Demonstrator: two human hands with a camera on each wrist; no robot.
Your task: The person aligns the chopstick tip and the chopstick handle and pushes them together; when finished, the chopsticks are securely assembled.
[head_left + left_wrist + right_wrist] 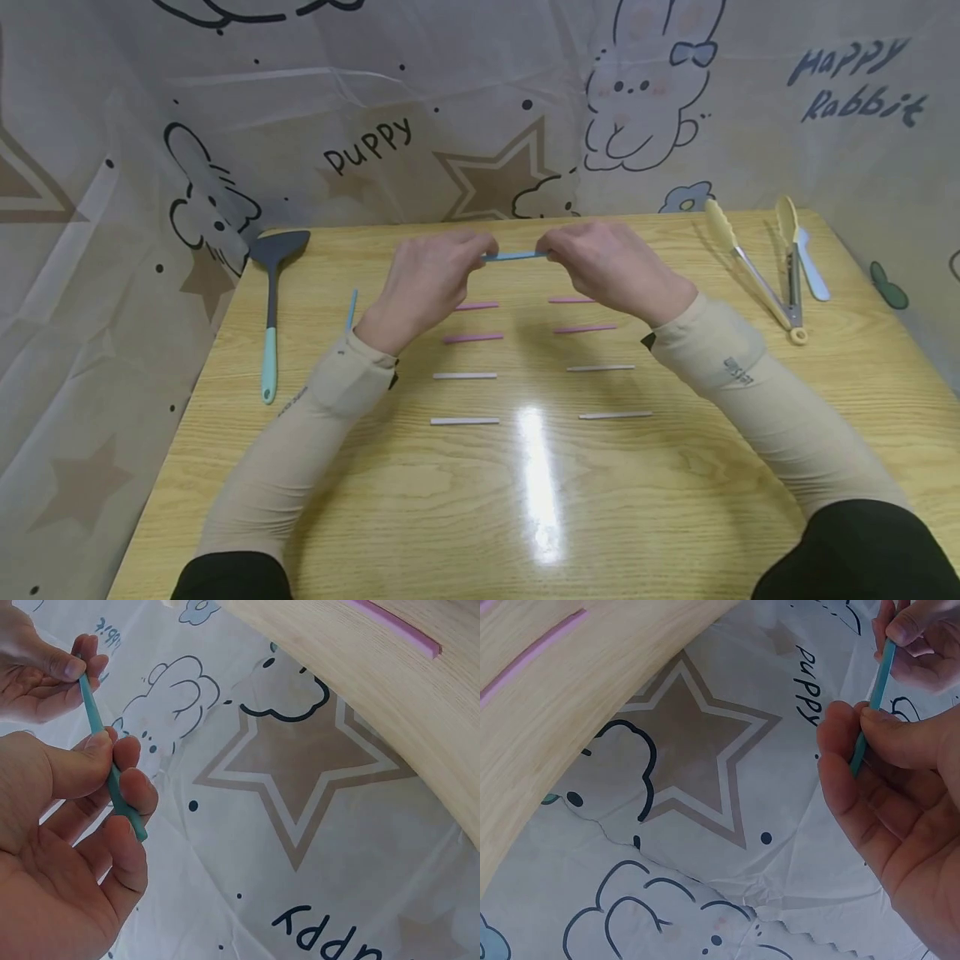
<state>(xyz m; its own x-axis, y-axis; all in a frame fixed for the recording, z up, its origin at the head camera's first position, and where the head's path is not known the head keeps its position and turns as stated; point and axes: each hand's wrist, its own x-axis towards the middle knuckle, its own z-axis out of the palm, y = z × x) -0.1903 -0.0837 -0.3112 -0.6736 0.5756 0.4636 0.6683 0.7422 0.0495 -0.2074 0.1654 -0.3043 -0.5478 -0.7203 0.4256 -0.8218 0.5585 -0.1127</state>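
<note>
Both hands hold one thin blue stick (pixel 515 257) level between them, over the far part of the table. My left hand (pixel 426 279) pinches its left end between thumb and fingers. In the left wrist view, the stick's tail runs down across the curled fingers (pixel 136 787). The other end sits between the thumb and fingers of my right hand (pixel 611 268), and a short tip shows below them in the right wrist view. Below the hands lie two columns of sticks, pink ones (pixel 472 338) farther back and white ones (pixel 465 422) nearer.
Another blue stick (pixel 352 310) lies by the left wrist. A dark spatula (pixel 272 287) with a mint handle is at the left edge of the table (pixel 420 517). Tongs (pixel 761 287) and a light-blue handled utensil (pixel 813 271) lie at the right. A printed cloth (pixel 450 100) hangs behind.
</note>
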